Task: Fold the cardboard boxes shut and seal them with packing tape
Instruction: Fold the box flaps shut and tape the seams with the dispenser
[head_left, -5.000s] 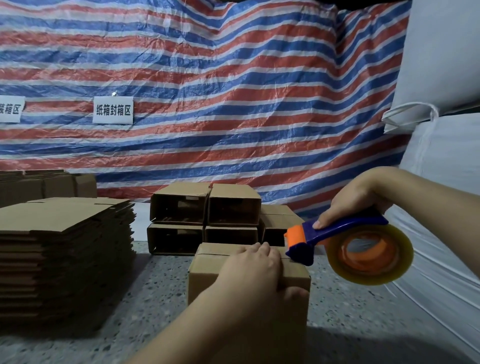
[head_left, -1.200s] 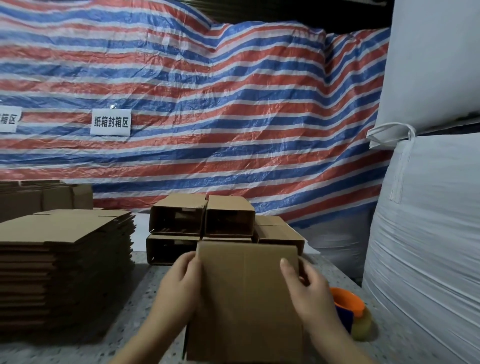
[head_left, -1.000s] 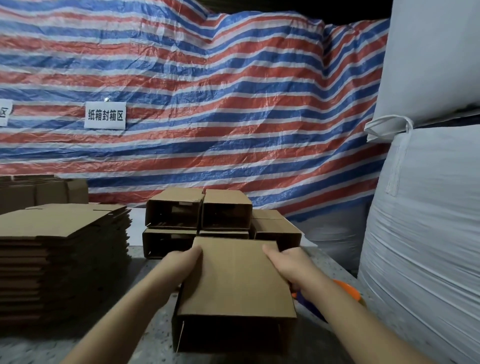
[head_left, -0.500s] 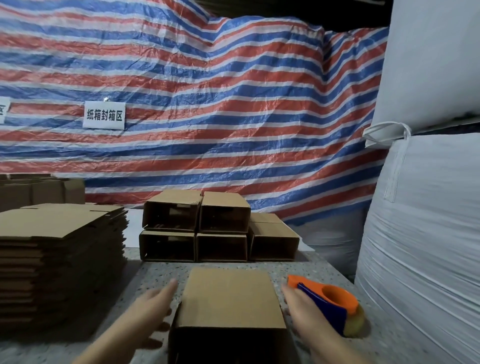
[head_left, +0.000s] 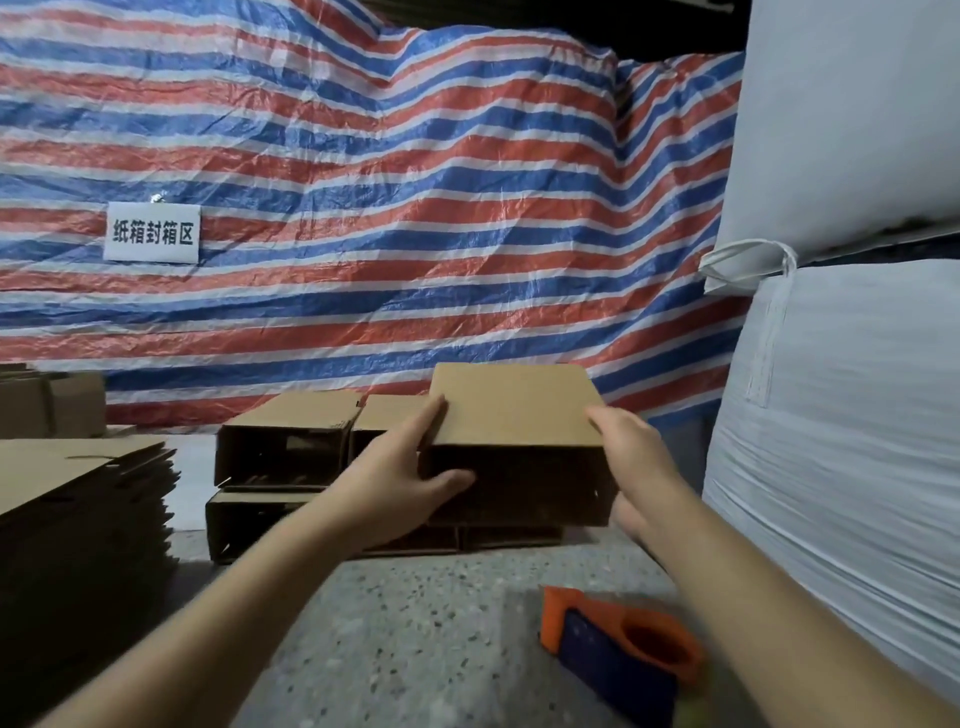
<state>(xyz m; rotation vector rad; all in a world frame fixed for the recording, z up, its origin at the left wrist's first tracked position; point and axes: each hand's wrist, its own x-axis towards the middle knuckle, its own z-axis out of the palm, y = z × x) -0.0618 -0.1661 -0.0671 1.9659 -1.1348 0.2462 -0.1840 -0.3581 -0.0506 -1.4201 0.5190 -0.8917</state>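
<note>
Both hands' grip holds a cardboard box (head_left: 514, 410) above stacked boxes (head_left: 288, 441); tape dispenser (head_left: 618, 649) lies nearby.

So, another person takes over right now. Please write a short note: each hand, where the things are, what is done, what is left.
Left hand: grips the left side of the cardboard box, thumb on its open front.
Right hand: holds its right side.
The box is held up at the right end of the stacked boxes by the tarp; whether it already rests there is unclear.
Tape dispenser: lying on the table, near right, untouched.
Flat cartons: piled on the left.
Done: cannot tell if this box is taped.
Left: set it down, take the next flat carton, fold, tape.
</note>
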